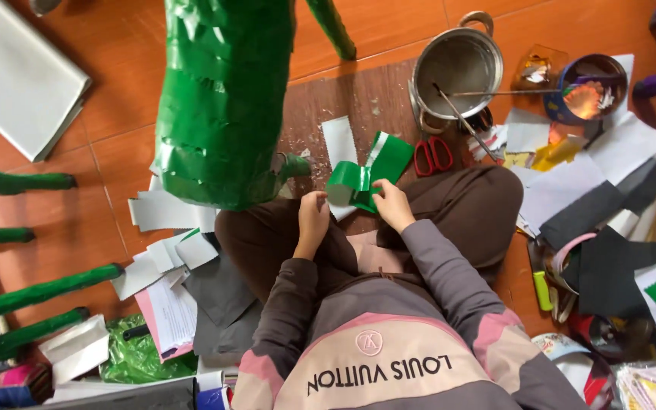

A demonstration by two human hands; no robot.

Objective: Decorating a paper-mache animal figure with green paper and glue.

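Mid paper-prep: left hand point(312, 216) and right hand point(391, 205) both pinching the green paper strip point(364, 176) between their fingers, just right of the big green-covered figure point(222, 99). Next move probably needs a steady grip, I'd guess.

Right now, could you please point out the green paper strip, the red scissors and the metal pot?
green paper strip point(360, 181): head view, folded middle.
red scissors point(433, 156): head view, handles.
metal pot point(455, 67): head view, inner wall.

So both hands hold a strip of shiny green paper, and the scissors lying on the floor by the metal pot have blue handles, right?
Not quite: the scissors have red handles, as the head view shows. They do lie by the metal pot, and the left hand and right hand both hold the shiny green paper strip.
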